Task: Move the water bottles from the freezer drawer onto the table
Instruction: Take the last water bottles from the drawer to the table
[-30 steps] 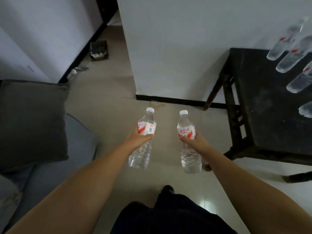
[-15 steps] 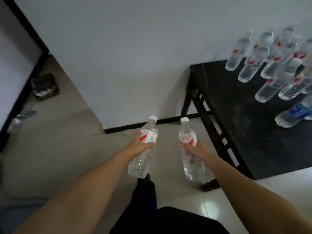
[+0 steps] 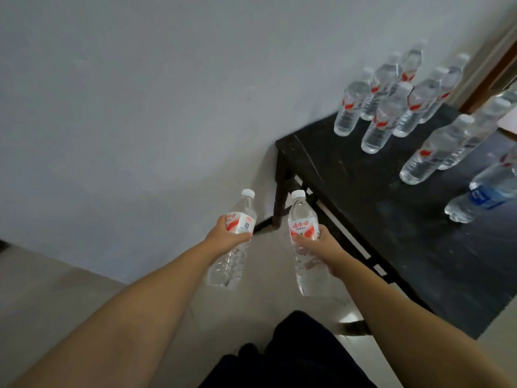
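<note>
You are carrying two water bottles, one in each hand, both held out in front of you above the floor (image 3: 70,289) and to the left of the bench (image 3: 391,219). The left bottle (image 3: 233,242) has a white cap and a red-and-white label, and it leans with its cap tipped to the right; the fingers of your left hand (image 3: 226,238) are wrapped around it at the label. The right bottle (image 3: 306,245) carries the same kind of label and stands close to upright; the fingers of your right hand (image 3: 321,247) are curled around its middle, just under the label. The two bottles sit near each other without touching, and neither one rests on anything.

On the dark bench, a group of bottles (image 3: 391,107) with red labels stands upright at the far end, close to the white wall (image 3: 140,93). Two more clear bottles (image 3: 447,147) stand side by side nearer to you, and a blue-labelled bottle (image 3: 484,194) stands at the right edge of the view. Your dark trousers (image 3: 293,359) show at the bottom, between your forearms.
</note>
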`<state>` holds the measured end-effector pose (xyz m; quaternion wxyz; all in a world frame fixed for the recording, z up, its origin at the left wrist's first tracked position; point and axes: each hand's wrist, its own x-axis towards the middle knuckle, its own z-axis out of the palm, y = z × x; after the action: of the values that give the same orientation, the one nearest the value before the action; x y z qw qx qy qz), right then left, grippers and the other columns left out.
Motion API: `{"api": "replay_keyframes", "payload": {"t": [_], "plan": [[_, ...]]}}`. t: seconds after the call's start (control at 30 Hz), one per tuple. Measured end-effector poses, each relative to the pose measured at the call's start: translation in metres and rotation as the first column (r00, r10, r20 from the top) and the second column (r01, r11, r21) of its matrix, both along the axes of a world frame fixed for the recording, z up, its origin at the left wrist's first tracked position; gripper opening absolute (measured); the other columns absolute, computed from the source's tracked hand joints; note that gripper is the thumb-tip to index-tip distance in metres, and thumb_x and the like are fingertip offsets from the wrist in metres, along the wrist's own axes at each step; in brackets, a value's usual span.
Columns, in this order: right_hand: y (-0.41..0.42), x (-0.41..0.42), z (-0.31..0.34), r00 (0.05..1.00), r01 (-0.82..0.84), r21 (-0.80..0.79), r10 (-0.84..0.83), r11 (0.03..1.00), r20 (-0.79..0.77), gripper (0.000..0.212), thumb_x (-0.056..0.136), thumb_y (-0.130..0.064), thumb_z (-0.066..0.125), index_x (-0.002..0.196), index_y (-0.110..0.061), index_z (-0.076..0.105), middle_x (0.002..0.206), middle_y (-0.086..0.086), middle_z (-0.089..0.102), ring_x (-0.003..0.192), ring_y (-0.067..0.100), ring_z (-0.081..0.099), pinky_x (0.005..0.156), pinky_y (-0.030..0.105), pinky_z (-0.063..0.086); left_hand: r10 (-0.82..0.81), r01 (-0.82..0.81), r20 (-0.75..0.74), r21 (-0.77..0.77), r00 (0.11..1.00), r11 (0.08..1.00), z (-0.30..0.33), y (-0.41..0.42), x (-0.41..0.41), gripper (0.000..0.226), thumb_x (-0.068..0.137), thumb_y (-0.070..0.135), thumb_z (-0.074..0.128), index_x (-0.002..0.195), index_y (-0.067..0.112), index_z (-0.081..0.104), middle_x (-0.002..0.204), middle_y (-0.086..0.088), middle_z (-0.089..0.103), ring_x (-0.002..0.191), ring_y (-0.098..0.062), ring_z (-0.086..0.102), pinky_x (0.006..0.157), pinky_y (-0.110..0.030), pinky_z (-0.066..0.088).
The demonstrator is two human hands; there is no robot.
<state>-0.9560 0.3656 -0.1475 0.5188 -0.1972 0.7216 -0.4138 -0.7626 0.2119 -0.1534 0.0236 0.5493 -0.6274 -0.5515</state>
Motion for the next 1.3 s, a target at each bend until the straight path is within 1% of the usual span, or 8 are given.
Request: {"api": "replay_keyframes", "payload": {"t": [0.2,0.3,0.47,0.6,0.73,0.83,1.03,1.3], "plan": [[-0.045,-0.063,-0.011,0.991,0.133,0.006,-0.133,0.991,-0.022,0.051,0.079,-0.029,0.076,0.121,-0.016,0.049,0.110,0.012,0.064,0.097,0.026,0.067,0.077,0.041,0.059,-0.175,0.174,0.020,0.028,0.984,0.984,-0.008,-0.054,-0.080,0.088,0.071,0.042,0.077,0.142,0.029,0.027,0.130,-0.005,0.049,0.110,-0.027,0.056,0.096,-0.046,0.050],[-0.067,-0.104,-0.012,0.984,0.164,0.028,-0.162,0.986,-0.069,0.076,0.064,-0.044,0.083,0.126,-0.017,0.048,0.114,0.008,0.065,0.099,0.022,0.068,0.083,0.042,0.059,-0.206,0.206,0.003,0.027,0.979,0.978,-0.003,-0.081,-0.126,0.083,0.073,0.039,0.077,0.140,0.027,0.029,0.128,-0.003,0.049,0.112,-0.025,0.054,0.098,-0.044,0.048],[-0.107,-0.172,0.011,0.954,0.270,0.000,-0.268,0.963,-0.135,0.069,0.076,-0.034,0.078,0.130,-0.019,0.039,0.118,0.003,0.059,0.105,0.020,0.061,0.088,0.036,0.053,-0.235,0.232,-0.077,-0.047,0.969,0.972,0.012,-0.130,-0.210,0.081,0.071,0.036,0.079,0.137,0.025,0.034,0.126,-0.001,0.052,0.110,-0.022,0.055,0.098,-0.045,0.049],[-0.127,-0.205,0.024,0.909,0.371,-0.071,-0.378,0.926,-0.178,0.083,0.060,-0.045,0.084,0.128,-0.017,0.044,0.117,-0.001,0.062,0.111,0.023,0.062,0.096,0.044,0.051,-0.273,0.260,-0.109,-0.118,0.956,0.958,0.026,-0.157,-0.265,0.079,0.072,0.034,0.079,0.135,0.022,0.033,0.124,-0.001,0.053,0.111,-0.023,0.056,0.100,-0.044,0.047],[-0.148,-0.224,0.032,0.820,0.502,-0.192,-0.534,0.843,-0.204,0.073,0.073,-0.021,0.082,0.133,-0.019,0.042,0.123,0.001,0.060,0.115,0.019,0.057,0.103,0.043,0.045,-0.375,0.345,-0.205,-0.166,0.904,0.924,0.041,-0.182,-0.323,0.069,0.073,0.017,0.080,0.127,0.013,0.037,0.120,-0.007,0.059,0.106,-0.021,0.059,0.092,-0.033,0.048],[-0.159,-0.224,0.028,0.744,0.578,-0.272,-0.634,0.769,-0.212,0.066,0.075,-0.014,0.080,0.128,-0.021,0.042,0.117,-0.002,0.059,0.112,0.015,0.056,0.102,0.039,0.045,-0.409,0.366,-0.239,-0.207,0.880,0.907,0.046,-0.196,-0.350,0.072,0.064,0.026,0.084,0.123,0.018,0.043,0.116,-0.002,0.061,0.105,-0.019,0.059,0.096,-0.036,0.049],[-0.171,-0.215,-0.001,0.600,0.736,-0.279,-0.785,0.617,-0.153,0.071,0.073,-0.012,0.082,0.130,-0.025,0.042,0.118,-0.002,0.060,0.113,0.019,0.059,0.100,0.037,0.046,-0.486,0.433,-0.287,-0.230,0.825,0.871,0.032,-0.212,-0.373,0.064,0.074,0.012,0.080,0.127,0.016,0.044,0.112,0.000,0.059,0.104,-0.015,0.057,0.094,-0.029,0.045],[-0.174,-0.209,-0.023,0.575,0.748,-0.263,-0.793,0.609,-0.201,0.075,0.074,-0.010,0.081,0.134,-0.024,0.037,0.116,-0.008,0.059,0.110,0.015,0.058,0.100,0.034,0.045,-0.560,0.491,-0.296,-0.278,0.774,0.826,0.018,-0.223,-0.366,0.064,0.075,0.007,0.078,0.128,0.014,0.042,0.113,0.003,0.056,0.103,-0.009,0.055,0.083,-0.014,0.040]]}}
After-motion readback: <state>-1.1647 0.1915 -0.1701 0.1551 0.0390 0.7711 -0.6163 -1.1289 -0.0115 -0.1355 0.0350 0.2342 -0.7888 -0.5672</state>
